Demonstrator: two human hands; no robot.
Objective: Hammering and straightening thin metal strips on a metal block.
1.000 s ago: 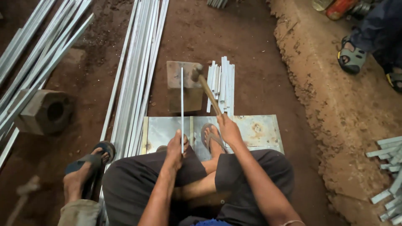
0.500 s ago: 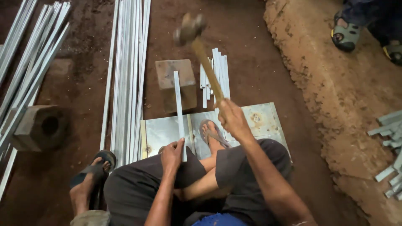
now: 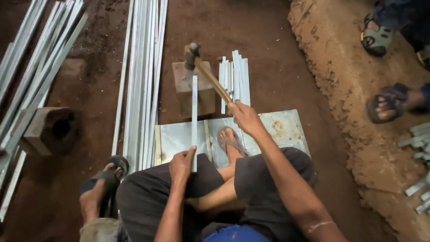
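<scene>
Seated legs: dark trousers folded at the bottom of the view, one sandalled foot [image 3: 104, 177] out to the left on the dirt floor [image 3: 264, 31], the other foot [image 3: 231, 142] resting on the metal sheet.
Left hand [image 3: 181, 163]: closed around the near end of the metal strip [image 3: 194, 114], just above the knee.
Metal strip: thin, pale, straight, running away from the left hand, across the metal sheet and up onto the block.
Metal sheet [image 3: 280, 127]: flat, grey, scuffed, lying on the floor right in front of the legs.
Right hand [image 3: 244, 118]: wrapped tight around the lower end of the hammer handle, over the far edge of the metal sheet.
Hammer [image 3: 201, 67]: wooden handle slanting up and left, dark head down at the far end of the block, just beside the strip's far tip; contact with the strip cannot be told.
Block [image 3: 197, 96]: brown, squarish, standing just beyond the metal sheet, carrying the far end of the strip.
Short strips [image 3: 235, 76]: small pale bundle lying just right of the block.
Long strips [image 3: 143, 67]: dense bundle lying lengthwise left of the block, reaching the top edge.
More long strips [image 3: 36, 76]: slanted bundle at far left, beside a hollow brown block [image 3: 51, 130].
Earth ridge [image 3: 340, 89]: raised bank at right, with another person's sandalled feet [image 3: 389, 103] upon it.
</scene>
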